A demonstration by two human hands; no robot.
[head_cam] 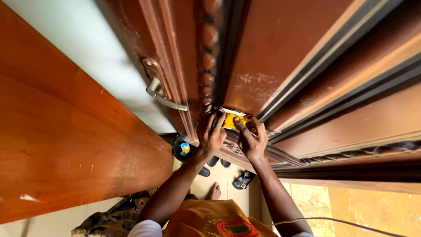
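Both of your hands meet at the edge of the reddish-brown panelled wooden door (184,48), just below its curved silver lever handle (163,97). Your left hand (210,136) wraps its fingers round a small yellow block-shaped tool (231,120), pinning it against the door edge so it sits steady. Your right hand (251,139) curls in beside it, fingertips pressing on the same tool. Dark sandals (242,180) lie on the pale tiled floor (307,202) beneath.
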